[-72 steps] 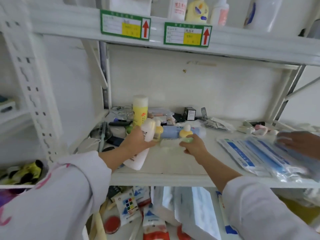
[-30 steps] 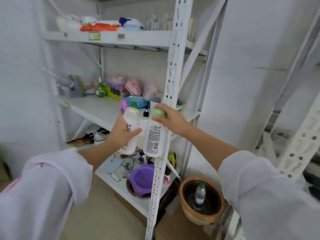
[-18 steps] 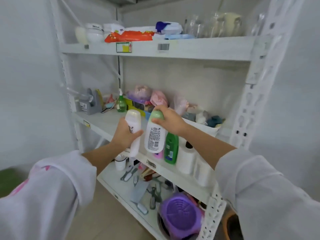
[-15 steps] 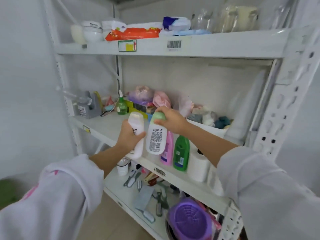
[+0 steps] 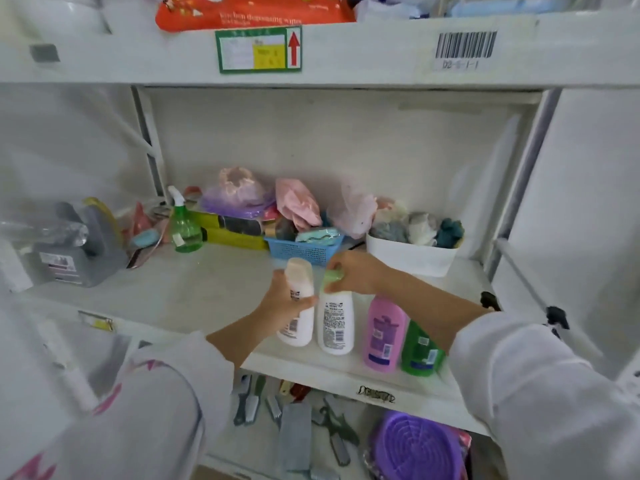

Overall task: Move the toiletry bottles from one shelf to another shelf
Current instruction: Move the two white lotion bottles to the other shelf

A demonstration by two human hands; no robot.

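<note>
My left hand [image 5: 282, 301] grips a white bottle with a white cap [image 5: 298, 327] around its middle. My right hand [image 5: 356, 273] holds a white bottle with a pale green cap [image 5: 336, 327] by the cap. Both bottles stand upright, side by side, at the front of the white middle shelf [image 5: 194, 289]; whether their bases rest on it I cannot tell. To their right on that shelf stand a pink bottle [image 5: 382, 332] and a green bottle [image 5: 420, 349], partly behind my right forearm.
Further back on the shelf are a green spray bottle [image 5: 183, 226], a blue basket [image 5: 304, 249], a white bin of cloths [image 5: 412, 258], plastic bags and a grey device [image 5: 76, 251]. The shelf below holds combs and a purple round lid [image 5: 415, 445]. The upper shelf edge [image 5: 346, 53] hangs overhead.
I turned from one shelving unit to another carrying both bottles. Since half a second ago the two bottles have come down to the shelf front, left of the pink bottle.
</note>
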